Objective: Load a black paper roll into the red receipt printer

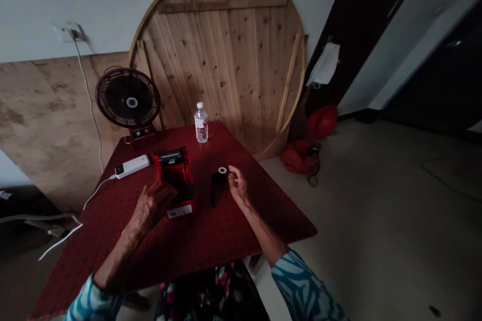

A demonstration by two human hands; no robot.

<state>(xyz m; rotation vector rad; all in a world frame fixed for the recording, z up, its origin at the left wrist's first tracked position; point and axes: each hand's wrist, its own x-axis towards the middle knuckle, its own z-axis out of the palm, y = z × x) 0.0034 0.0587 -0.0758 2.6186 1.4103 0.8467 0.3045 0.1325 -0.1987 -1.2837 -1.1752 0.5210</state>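
Note:
A red box-shaped device (191, 180) lies on the red-covered table, with a black roller at its far end, a dark hollow inside and a white label on its near side. My left hand (157, 197) rests at its left rim, fingers curled over the edge and partly hidden. To the right of the device is a dark roll-like thing (217, 186) with a white ring (222, 170) at its far end. My right hand (238, 184) is just beside that ring, fingers loosely stretched and apart. Whether its fingertips touch the ring I cannot tell.
A clear water bottle (201, 125) stands behind the device. On the left are a white power bank (132, 166) with a cable and a dark fan (128, 98). A round wooden board (226, 60) leans on the wall. Red items (301, 157) lie on the floor.

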